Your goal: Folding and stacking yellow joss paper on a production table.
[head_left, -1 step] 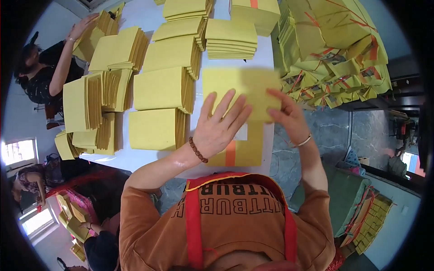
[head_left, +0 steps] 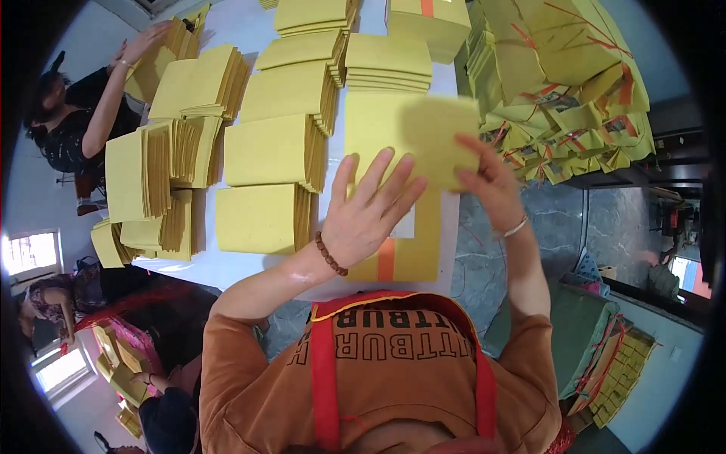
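Note:
A flat piece of yellow paper (head_left: 378, 121) lies slanted in front of me, slightly blurred, with a shadow across its middle. My left hand (head_left: 370, 208) rests with spread fingers at its lower left part; a brown bead bracelet circles the wrist. At the paper's right edge, my right hand (head_left: 495, 185) pinches it between thumb and forefinger. Nearer to me lies a yellow paper bundle (head_left: 423, 257) with an orange strip and a white patch, partly hidden by my left hand. Just beyond the held paper sits a stack of folded yellow paper (head_left: 386, 57).
Several yellow stacks (head_left: 261, 151) stand in rows on the white table (head_left: 227, 261). Bundles with red ties (head_left: 560, 91) pile up at the far right. Across the table, a co-worker's hand (head_left: 147, 45) touches another stack. Green-covered goods (head_left: 544, 325) stand at the right.
The yellow paper has moved away from me and a little right, with my right hand following it. My left hand stays nearly in place. The co-worker's hand has shifted slightly right.

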The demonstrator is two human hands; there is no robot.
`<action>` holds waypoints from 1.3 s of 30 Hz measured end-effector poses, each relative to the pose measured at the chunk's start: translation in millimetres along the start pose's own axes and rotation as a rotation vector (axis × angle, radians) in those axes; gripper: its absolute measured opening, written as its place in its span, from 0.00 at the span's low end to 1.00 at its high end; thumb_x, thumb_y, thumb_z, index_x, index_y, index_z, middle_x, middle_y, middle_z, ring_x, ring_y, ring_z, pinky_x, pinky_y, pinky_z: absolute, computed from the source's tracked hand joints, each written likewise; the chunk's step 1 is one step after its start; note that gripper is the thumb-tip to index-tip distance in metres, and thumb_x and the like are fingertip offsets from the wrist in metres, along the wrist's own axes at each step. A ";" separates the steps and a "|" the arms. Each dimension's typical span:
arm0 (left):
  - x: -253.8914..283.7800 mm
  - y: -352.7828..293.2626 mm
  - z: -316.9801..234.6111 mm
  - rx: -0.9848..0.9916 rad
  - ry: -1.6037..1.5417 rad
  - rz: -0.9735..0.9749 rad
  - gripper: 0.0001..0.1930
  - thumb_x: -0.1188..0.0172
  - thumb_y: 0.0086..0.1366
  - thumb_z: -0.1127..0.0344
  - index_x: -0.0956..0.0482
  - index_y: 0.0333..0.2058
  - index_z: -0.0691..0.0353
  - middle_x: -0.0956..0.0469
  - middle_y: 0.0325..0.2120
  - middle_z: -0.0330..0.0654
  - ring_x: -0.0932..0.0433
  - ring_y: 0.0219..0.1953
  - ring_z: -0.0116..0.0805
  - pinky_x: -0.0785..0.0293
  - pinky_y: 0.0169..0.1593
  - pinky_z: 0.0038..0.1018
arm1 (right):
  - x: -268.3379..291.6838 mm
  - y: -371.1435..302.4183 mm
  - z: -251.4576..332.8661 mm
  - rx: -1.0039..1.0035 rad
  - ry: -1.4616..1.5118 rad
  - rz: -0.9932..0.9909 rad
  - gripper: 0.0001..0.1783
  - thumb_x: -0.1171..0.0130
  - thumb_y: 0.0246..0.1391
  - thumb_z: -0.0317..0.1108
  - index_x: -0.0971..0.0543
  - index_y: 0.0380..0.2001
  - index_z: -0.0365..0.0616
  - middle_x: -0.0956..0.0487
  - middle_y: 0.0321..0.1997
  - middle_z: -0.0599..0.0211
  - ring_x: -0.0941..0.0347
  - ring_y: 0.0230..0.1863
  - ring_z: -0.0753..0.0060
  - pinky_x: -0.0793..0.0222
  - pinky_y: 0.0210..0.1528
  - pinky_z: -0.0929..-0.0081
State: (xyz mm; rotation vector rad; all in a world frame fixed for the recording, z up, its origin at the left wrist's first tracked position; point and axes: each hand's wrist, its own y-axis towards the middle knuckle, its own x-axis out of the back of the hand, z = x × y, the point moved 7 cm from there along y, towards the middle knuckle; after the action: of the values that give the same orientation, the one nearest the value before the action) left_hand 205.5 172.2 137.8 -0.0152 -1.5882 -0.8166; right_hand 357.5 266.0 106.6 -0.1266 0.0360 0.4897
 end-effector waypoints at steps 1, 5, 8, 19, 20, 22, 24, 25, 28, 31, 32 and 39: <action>5.1 0.8 3.5 0.031 0.048 -0.045 0.26 0.48 0.52 0.67 0.32 0.53 0.57 0.33 0.51 0.47 0.38 0.58 0.44 0.46 0.58 0.51 | 6.9 20.0 10.5 0.047 -0.034 -0.049 0.27 0.47 0.53 0.26 0.36 0.57 0.42 0.27 0.48 0.67 0.29 0.45 0.76 0.28 0.42 0.77; -3.7 -10.9 6.0 0.154 -0.101 -0.026 0.26 0.48 0.52 0.67 0.32 0.53 0.54 0.35 0.53 0.45 0.40 0.59 0.45 0.48 0.58 0.54 | 27.3 103.6 25.4 0.102 -0.009 -0.087 0.28 0.48 0.53 0.24 0.38 0.58 0.42 0.29 0.51 0.65 0.30 0.47 0.74 0.28 0.42 0.77; -33.4 -27.0 1.6 0.100 -0.159 0.181 0.26 0.41 0.52 0.64 0.31 0.53 0.52 0.37 0.56 0.44 0.40 0.59 0.45 0.49 0.58 0.53 | 38.4 169.5 -2.2 0.166 0.204 -0.038 0.28 0.49 0.54 0.25 0.39 0.59 0.43 0.31 0.54 0.63 0.31 0.48 0.74 0.28 0.41 0.78; -69.9 -59.6 -1.9 0.155 -0.314 0.284 0.19 0.49 0.55 0.67 0.29 0.48 0.57 0.35 0.52 0.49 0.40 0.58 0.47 0.47 0.58 0.52 | 47.7 230.3 -69.8 -0.193 -0.183 -0.284 0.26 0.50 0.53 0.27 0.36 0.58 0.40 0.26 0.44 0.60 0.27 0.33 0.77 0.25 0.31 0.79; -71.2 -59.3 -2.1 0.155 -0.318 0.285 0.19 0.49 0.55 0.67 0.29 0.48 0.57 0.35 0.52 0.49 0.40 0.58 0.47 0.47 0.58 0.52 | 46.0 230.7 -71.4 -0.196 -0.184 -0.285 0.26 0.50 0.53 0.27 0.36 0.58 0.40 0.26 0.44 0.60 0.27 0.33 0.77 0.25 0.31 0.79; -72.9 -59.4 -0.9 0.180 -0.331 0.285 0.20 0.49 0.55 0.67 0.30 0.48 0.57 0.35 0.52 0.49 0.40 0.58 0.47 0.46 0.57 0.52 | 42.8 231.6 -71.4 -0.179 -0.319 -0.287 0.27 0.48 0.51 0.27 0.34 0.56 0.39 0.25 0.37 0.59 0.26 0.32 0.77 0.27 0.28 0.81; -74.1 -58.6 -1.4 0.177 -0.329 0.277 0.20 0.49 0.55 0.67 0.30 0.48 0.57 0.35 0.52 0.49 0.40 0.58 0.47 0.46 0.57 0.52 | 52.7 239.2 -85.7 -0.200 -0.432 -0.297 0.26 0.49 0.51 0.30 0.33 0.55 0.42 0.30 0.46 0.56 0.24 0.33 0.67 0.26 0.31 0.75; -74.3 -57.7 -1.5 0.173 -0.326 0.268 0.20 0.49 0.54 0.67 0.30 0.48 0.57 0.35 0.52 0.49 0.40 0.58 0.47 0.46 0.57 0.52 | 60.7 243.0 -92.9 -0.221 -0.543 -0.306 0.25 0.50 0.51 0.33 0.31 0.55 0.46 0.34 0.54 0.52 0.23 0.34 0.57 0.26 0.34 0.68; -73.9 -56.9 1.0 0.179 -0.334 0.256 0.21 0.46 0.53 0.67 0.28 0.48 0.56 0.33 0.53 0.48 0.38 0.57 0.48 0.46 0.57 0.52 | 59.3 247.8 -77.3 -0.050 -1.196 -0.376 0.21 0.54 0.53 0.41 0.28 0.51 0.55 0.36 0.56 0.58 0.25 0.41 0.52 0.30 0.46 0.58; -74.2 -58.5 4.9 0.193 -0.349 0.196 0.21 0.45 0.52 0.67 0.27 0.48 0.56 0.33 0.52 0.48 0.38 0.57 0.47 0.46 0.57 0.51 | 45.6 246.7 -71.3 -0.153 -1.210 -0.421 0.19 0.59 0.55 0.46 0.25 0.47 0.60 0.37 0.58 0.63 0.31 0.50 0.53 0.39 0.52 0.48; -73.9 -58.3 4.1 0.192 -0.350 0.196 0.21 0.45 0.52 0.67 0.27 0.48 0.56 0.33 0.52 0.48 0.38 0.57 0.47 0.46 0.57 0.51 | 40.5 243.7 -69.1 -0.153 -1.211 -0.422 0.19 0.59 0.55 0.46 0.25 0.47 0.60 0.37 0.58 0.63 0.31 0.50 0.53 0.39 0.52 0.48; -69.8 -61.1 -5.8 0.177 -0.295 0.154 0.22 0.44 0.50 0.68 0.28 0.47 0.56 0.33 0.52 0.49 0.38 0.57 0.47 0.46 0.57 0.51 | 29.7 233.5 -37.5 -0.001 -1.564 -0.466 0.18 0.59 0.56 0.47 0.24 0.45 0.59 0.37 0.59 0.66 0.40 0.59 0.59 0.48 0.53 0.38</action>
State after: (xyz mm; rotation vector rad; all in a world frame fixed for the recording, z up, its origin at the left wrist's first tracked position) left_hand 197.6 154.3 46.9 -0.1341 -1.9072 -0.5700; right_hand 273.5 479.2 41.2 0.2694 -1.4922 0.0180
